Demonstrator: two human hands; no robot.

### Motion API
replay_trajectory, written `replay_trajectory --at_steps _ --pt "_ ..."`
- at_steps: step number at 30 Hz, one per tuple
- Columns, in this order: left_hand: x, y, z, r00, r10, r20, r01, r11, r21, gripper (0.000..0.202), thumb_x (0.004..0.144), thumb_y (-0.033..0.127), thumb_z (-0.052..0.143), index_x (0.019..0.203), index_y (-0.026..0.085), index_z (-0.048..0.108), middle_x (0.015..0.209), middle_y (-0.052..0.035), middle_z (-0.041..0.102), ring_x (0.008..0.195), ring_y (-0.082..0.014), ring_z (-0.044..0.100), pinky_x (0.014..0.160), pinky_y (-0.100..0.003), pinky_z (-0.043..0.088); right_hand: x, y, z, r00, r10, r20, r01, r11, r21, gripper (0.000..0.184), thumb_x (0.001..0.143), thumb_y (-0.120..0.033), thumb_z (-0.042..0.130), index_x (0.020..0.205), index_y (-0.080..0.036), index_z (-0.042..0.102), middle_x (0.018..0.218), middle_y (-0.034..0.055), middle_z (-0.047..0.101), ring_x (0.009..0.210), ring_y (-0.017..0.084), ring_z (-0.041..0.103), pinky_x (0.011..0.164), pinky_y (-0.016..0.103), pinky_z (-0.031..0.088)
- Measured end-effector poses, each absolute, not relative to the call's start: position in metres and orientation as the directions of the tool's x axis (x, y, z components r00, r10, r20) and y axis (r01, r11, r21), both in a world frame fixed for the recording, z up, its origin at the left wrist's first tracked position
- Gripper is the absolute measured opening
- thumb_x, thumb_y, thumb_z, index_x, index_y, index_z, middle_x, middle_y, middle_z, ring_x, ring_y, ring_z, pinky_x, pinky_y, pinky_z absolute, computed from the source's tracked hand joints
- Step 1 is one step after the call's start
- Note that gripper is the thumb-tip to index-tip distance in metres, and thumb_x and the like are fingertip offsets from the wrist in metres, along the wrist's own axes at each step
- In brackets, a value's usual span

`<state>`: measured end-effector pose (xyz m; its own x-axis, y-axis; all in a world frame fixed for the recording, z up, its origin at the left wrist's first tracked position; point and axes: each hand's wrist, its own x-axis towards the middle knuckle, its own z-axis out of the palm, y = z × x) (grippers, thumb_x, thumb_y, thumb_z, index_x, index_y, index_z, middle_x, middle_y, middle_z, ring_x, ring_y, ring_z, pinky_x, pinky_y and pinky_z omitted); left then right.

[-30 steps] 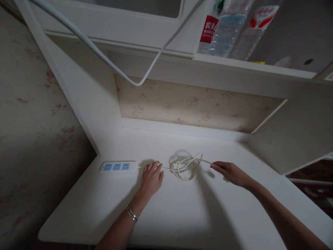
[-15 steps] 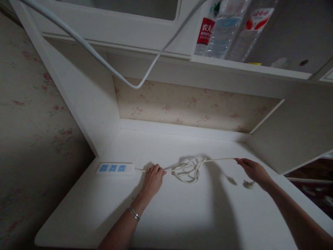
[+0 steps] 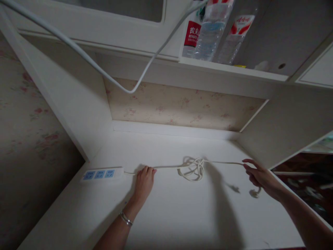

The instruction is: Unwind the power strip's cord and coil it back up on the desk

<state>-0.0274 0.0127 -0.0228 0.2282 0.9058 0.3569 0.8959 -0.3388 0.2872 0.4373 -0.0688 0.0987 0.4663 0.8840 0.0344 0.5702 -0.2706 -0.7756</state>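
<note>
From the head view, take the cord tangle (image 3: 192,169) as your landmark: it lies in loose loops on the white desktop (image 3: 179,215). Your left hand (image 3: 144,180), a silver bracelet (image 3: 126,219) at its wrist, is left of the tangle, its fingers curled down over the cord. Further left of the tangle sits the power strip (image 3: 102,174), three blue socket panels facing up, its cord running under your left hand into the loops. To the right of the tangle, your right hand (image 3: 260,178) pinches the cord lightly between thumb and index finger, and that stretch looks nearly straight. The plug (image 3: 255,193) is just below your right hand, right of the tangle; you cannot tell whether it touches the desktop.

Above and behind the tangle, the open shelf compartment (image 3: 273,38) holds three clear bottles (image 3: 212,38), two with red-and-white labels visible, plus a small yellow item (image 3: 239,66). Whether the bottles contain liquid you cannot tell.
</note>
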Motion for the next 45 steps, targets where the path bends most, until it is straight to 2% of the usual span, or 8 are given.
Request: replay_trajectory --at_steps 3,7,12,14,19,24,32,45 --pt "-0.028 0.015 -0.026 0.224 0.911 0.345 0.889 -0.337 0.312 0.027 0.097 0.028 0.037 0.087 0.019 0.060 0.087 -0.0056 0.062 0.085 -0.0186 0.058 0.079 -0.031 0.042 0.395 -0.069 0.123 0.260 0.950 -0.173 0.440 -0.276 -0.855 0.042 0.076 -0.056 0.056 0.099 -0.020 0.060 0.073 0.0054 0.061 0.058 0.019 0.061 0.053 0.032 0.049" --pt "-0.029 0.018 -0.029 0.239 0.913 0.331 0.853 -0.361 0.378 0.025 0.097 0.022 0.037 0.090 0.020 0.060 0.090 -0.0048 0.061 0.087 -0.0170 0.058 0.082 -0.030 0.044 0.336 -0.066 0.143 -0.078 0.971 -0.225 0.646 -0.123 -0.754 0.039 0.081 -0.048 0.052 0.109 -0.023 0.061 0.110 0.0129 0.067 0.091 0.026 0.066 0.073 0.036 0.052" --pt "-0.039 0.011 -0.017 0.250 0.890 0.382 0.827 -0.401 0.393 0.025 0.096 0.018 0.035 0.097 0.020 0.059 0.096 -0.0053 0.061 0.092 -0.0159 0.057 0.088 -0.029 0.045 0.280 -0.054 0.139 -0.080 0.997 0.000 0.997 0.080 -0.022 0.037 0.088 -0.051 0.043 0.089 -0.022 0.066 0.071 0.0101 0.069 0.066 0.025 0.064 0.064 0.034 0.042" --pt "-0.048 0.006 -0.008 0.242 0.875 0.419 0.866 -0.390 0.314 0.024 0.095 0.018 0.037 0.099 0.020 0.061 0.099 -0.0061 0.061 0.096 -0.0179 0.057 0.099 -0.035 0.039 0.261 -0.047 0.138 -0.075 0.997 0.027 0.993 0.073 0.093 0.043 0.090 -0.052 0.037 0.082 -0.022 0.066 0.068 0.0104 0.068 0.063 0.024 0.063 0.060 0.031 0.038" --pt "-0.077 -0.002 0.007 0.173 0.873 0.456 0.962 -0.250 0.114 0.025 0.091 0.020 0.042 0.103 0.018 0.064 0.110 -0.0116 0.061 0.110 -0.0269 0.053 0.112 -0.053 0.017 0.219 -0.030 0.127 -0.155 0.984 -0.088 0.927 0.114 -0.356 0.045 0.092 -0.051 0.035 0.068 -0.021 0.057 0.061 0.0030 0.061 0.057 0.016 0.054 0.055 0.026 0.032" --pt "-0.099 0.005 -0.003 0.197 0.904 0.379 0.974 -0.225 0.032 0.029 0.088 0.012 0.042 0.108 0.015 0.063 0.104 -0.0127 0.063 0.104 -0.0260 0.054 0.108 -0.046 0.027 0.177 -0.023 0.086 -0.185 0.973 -0.137 0.691 0.030 -0.722 0.047 0.091 -0.059 0.033 0.075 -0.020 0.052 0.059 -0.0033 0.052 0.056 0.013 0.047 0.055 0.024 0.033" --pt "-0.088 0.006 -0.007 0.237 0.948 0.211 0.953 -0.269 0.137 0.028 0.088 0.008 0.039 0.098 0.017 0.064 0.098 -0.0095 0.062 0.093 -0.0226 0.057 0.087 -0.035 0.042 0.099 -0.018 0.038 -0.193 0.981 0.023 0.549 0.127 -0.826 0.041 0.095 -0.054 0.027 0.087 -0.021 0.050 0.068 -0.0020 0.056 0.065 0.015 0.052 0.060 0.024 0.036" --pt "-0.066 0.011 0.011 0.186 0.982 0.037 0.932 -0.189 0.311 0.033 0.098 0.028 0.027 0.113 0.016 0.053 0.089 -0.0093 0.070 0.083 -0.0195 0.067 0.071 -0.029 0.044 0.064 -0.026 0.014 -0.279 0.946 -0.165 0.774 0.120 -0.622 0.033 0.095 -0.025 0.033 0.115 -0.017 0.057 0.106 0.0136 0.069 0.094 0.022 0.065 0.077 0.029 0.041"
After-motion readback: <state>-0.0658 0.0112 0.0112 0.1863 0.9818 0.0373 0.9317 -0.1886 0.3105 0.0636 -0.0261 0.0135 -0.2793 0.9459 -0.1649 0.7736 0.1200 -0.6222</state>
